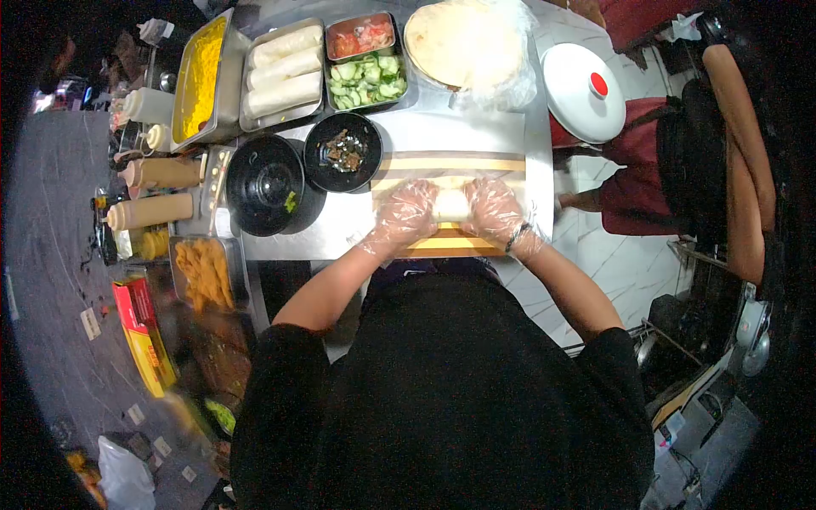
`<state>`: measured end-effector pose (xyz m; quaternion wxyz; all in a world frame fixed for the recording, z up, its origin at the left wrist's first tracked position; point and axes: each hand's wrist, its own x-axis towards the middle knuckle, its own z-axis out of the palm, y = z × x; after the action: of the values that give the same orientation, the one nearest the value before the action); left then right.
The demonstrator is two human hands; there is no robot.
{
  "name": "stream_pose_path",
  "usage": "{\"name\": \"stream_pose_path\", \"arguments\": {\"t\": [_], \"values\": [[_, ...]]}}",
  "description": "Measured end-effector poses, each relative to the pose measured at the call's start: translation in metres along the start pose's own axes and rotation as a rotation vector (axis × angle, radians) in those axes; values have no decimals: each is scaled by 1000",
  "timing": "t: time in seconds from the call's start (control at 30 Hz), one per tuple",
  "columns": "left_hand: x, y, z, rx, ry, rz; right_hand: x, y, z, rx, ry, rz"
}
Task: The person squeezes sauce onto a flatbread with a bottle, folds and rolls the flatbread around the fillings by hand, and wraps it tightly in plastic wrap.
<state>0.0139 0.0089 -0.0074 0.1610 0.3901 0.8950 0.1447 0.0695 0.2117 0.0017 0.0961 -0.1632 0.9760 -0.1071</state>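
A rolled flatbread wrap [452,205] lies on the striped wooden cutting board [459,163] in front of me. My left hand [406,212], in a clear plastic glove, is closed around one end of it. The other end is gripped by my right hand [495,210], gloved the same way, with a dark band at the wrist. Only the wrap's pale middle shows between them. Behind the board, a plastic bag partly covers a stack of flatbreads [450,42]. Left of the board stand a black bowl with dark scraps [365,170] and a deeper black bowl [255,200] with a green bit inside.
Metal trays hold yellow shreds [201,81], three rolled wraps [285,75], cucumber pieces [367,82], red chopped pieces [360,39] and fried strips [202,270]. Sauce bottles [153,211] line the left. A white lid [583,92] sits at the right edge. Another person [646,170] stands beyond.
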Motion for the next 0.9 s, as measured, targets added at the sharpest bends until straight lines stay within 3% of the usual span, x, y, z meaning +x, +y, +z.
{"name": "stream_pose_path", "arguments": {"t": [0.23,0.27,0.43,0.5,0.53,0.57,0.63,0.67,0.7,0.77,0.83,0.9], "values": [[-5,3,-11,-18,-40,-19,-3,0,0,40,10,-1],[-8,4,-15,-3,-39,12,-3,-1,-2,71,-68,34],[-34,-11,-30,-118,97,-12,-7,1,-8,67,-140,58],[-47,-7,-34,-209,540,-332,-10,-4,-17,143,-91,50],[-45,0,-33,-256,625,-462,-8,-4,-18,189,-126,103],[-44,-1,-35,-253,630,-463,-8,-3,-18,186,-122,98],[-42,0,-37,-774,223,-690,-16,0,-14,328,-14,227],[-46,-16,-4,-862,461,-553,-16,3,-9,335,31,243],[-45,-15,0,-867,463,-553,-18,7,-3,330,28,244],[-43,-14,7,-1138,743,-546,-20,14,4,508,194,348],[-51,-18,16,-1268,729,-458,-22,21,6,513,257,363],[-59,-20,20,-1107,805,-317,-28,27,6,523,318,380]]}}
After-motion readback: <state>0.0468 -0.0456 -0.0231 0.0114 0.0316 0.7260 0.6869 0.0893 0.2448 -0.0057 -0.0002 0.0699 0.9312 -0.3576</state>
